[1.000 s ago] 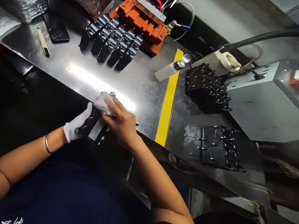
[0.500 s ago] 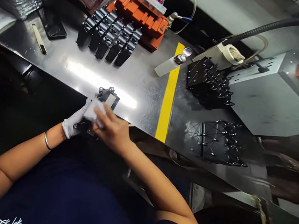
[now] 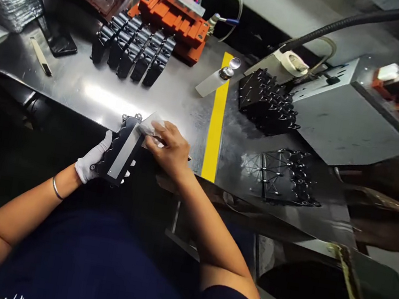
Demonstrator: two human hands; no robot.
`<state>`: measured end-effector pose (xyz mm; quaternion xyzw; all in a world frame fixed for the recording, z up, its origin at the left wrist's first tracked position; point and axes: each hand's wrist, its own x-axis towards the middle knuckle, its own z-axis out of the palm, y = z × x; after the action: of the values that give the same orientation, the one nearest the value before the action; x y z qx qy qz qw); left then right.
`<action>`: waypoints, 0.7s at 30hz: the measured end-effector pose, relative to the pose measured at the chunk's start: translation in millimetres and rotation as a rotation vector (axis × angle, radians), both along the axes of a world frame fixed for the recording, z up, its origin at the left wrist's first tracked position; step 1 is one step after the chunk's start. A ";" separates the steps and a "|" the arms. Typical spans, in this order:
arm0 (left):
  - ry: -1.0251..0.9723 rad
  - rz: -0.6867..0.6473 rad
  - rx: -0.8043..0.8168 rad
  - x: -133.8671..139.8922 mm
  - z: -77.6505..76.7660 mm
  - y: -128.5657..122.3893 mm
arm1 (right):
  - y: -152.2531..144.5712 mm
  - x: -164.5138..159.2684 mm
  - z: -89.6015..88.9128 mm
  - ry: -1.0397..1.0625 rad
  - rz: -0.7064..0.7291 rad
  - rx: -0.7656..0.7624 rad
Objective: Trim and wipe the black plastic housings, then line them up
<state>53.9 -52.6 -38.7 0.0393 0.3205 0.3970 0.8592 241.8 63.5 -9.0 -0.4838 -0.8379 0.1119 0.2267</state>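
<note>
My left hand (image 3: 92, 159), in a white glove, grips a black moulded part (image 3: 108, 156) at the table's front edge. Its thumb lies along the near side and its fingertips show at the far side. A long pale grey strip (image 3: 123, 152) runs down the part's upper face. Bare, my right hand (image 3: 170, 147) pinches a folded white cloth (image 3: 150, 122) against the far right end of the part. The cloth covers that corner, and the palm of the left hand is hidden underneath.
Several black parts (image 3: 129, 52) stand in a row before an orange fixture (image 3: 175, 17). Near a yellow stripe (image 3: 215, 127) is a white bottle (image 3: 212, 82) with a metal cap. More black parts (image 3: 267, 102) sit beside a grey box (image 3: 336, 113). A cutter (image 3: 40, 56) and a phone (image 3: 62, 44) lie left.
My right hand has moved the cloth from the middle of the black part to its far right end, uncovering the grey strip. The whole view has shifted slightly.
</note>
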 end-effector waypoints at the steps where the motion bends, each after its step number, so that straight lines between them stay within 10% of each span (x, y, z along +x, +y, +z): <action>1: -0.022 0.000 0.005 -0.2 -1.5 0.4 | -4.3 -0.7 -0.7 -0.033 -0.008 0.027; 21: 0.023 0.054 0.018 5.0 7.5 0.8 | 8.4 -11.9 7.8 -0.127 -0.077 -0.054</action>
<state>58.9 -51.8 -31.3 0.0429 0.3280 0.4222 0.8440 229.9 72.0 -1.2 -0.5279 -0.8279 0.0947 0.1641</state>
